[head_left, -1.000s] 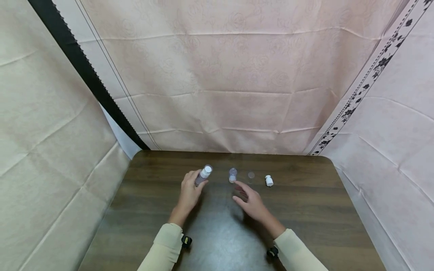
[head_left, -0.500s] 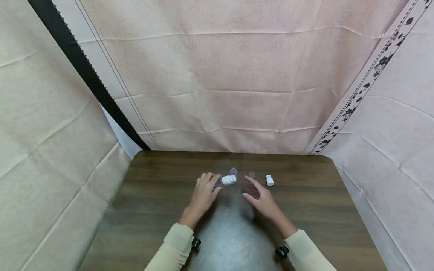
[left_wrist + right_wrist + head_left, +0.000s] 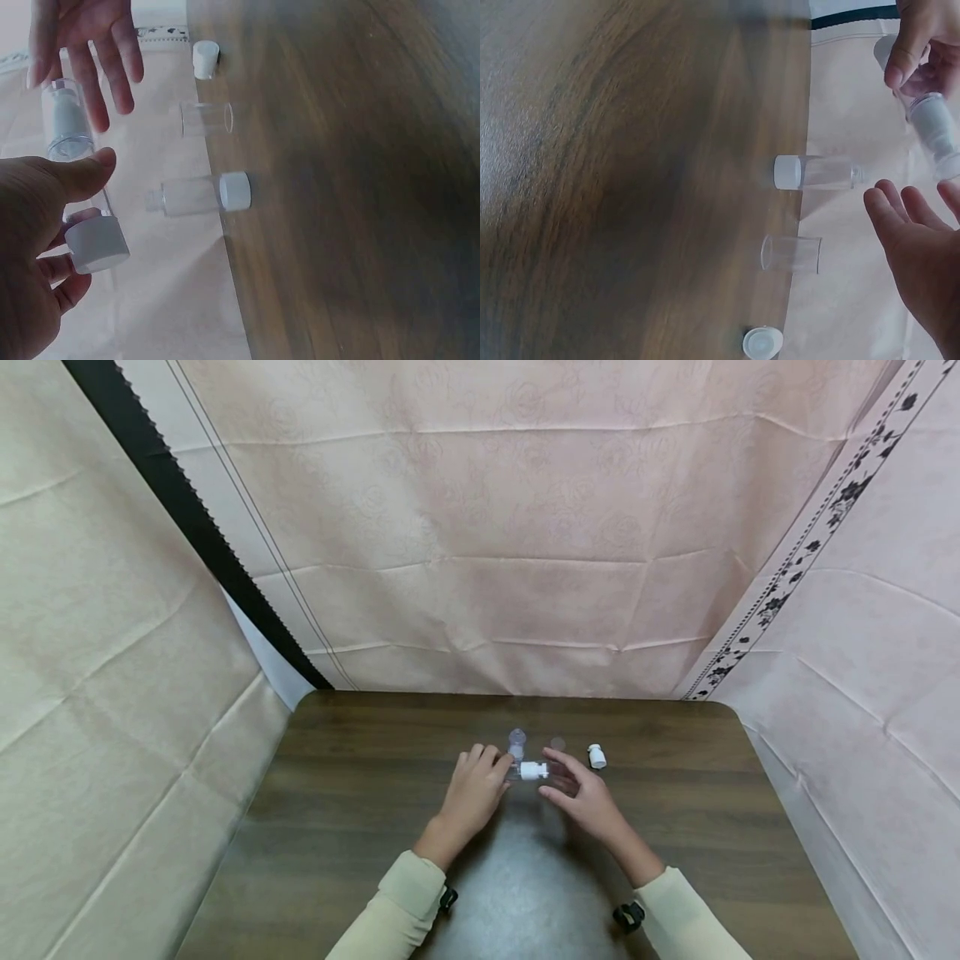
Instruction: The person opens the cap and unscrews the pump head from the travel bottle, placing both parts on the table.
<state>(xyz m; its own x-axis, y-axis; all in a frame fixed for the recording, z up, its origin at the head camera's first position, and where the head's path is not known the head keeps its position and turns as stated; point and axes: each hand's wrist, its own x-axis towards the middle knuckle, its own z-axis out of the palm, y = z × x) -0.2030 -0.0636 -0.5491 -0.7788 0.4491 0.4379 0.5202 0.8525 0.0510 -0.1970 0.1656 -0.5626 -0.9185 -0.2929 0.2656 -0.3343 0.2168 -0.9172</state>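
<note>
My left hand [image 3: 468, 797] grips a clear bottle [image 3: 97, 244] with a white base, a white pump top and a clear cap over it. The bottle lies tilted nearly sideways, its capped end toward my right hand [image 3: 587, 802]. That hand has its fingers extended close to the cap; in the right wrist view a small gap seems to show, though contact is hard to tell. Behind the hands, a second clear bottle [image 3: 191, 196] with a white base stands uncapped on the table. To its right are a clear cylindrical cap [image 3: 206, 119] and a white pump top [image 3: 596, 756].
The brown wooden table [image 3: 360, 777] has its far edge just behind the loose parts. Pale cloth sheets [image 3: 480, 527] hang behind and at both sides. Black bands [image 3: 628, 916] circle both wrists.
My left hand has carried the bottle rightward and turned it from upright-leaning to nearly sideways, its capped end now beside my right hand. The right hand has shifted slightly right.
</note>
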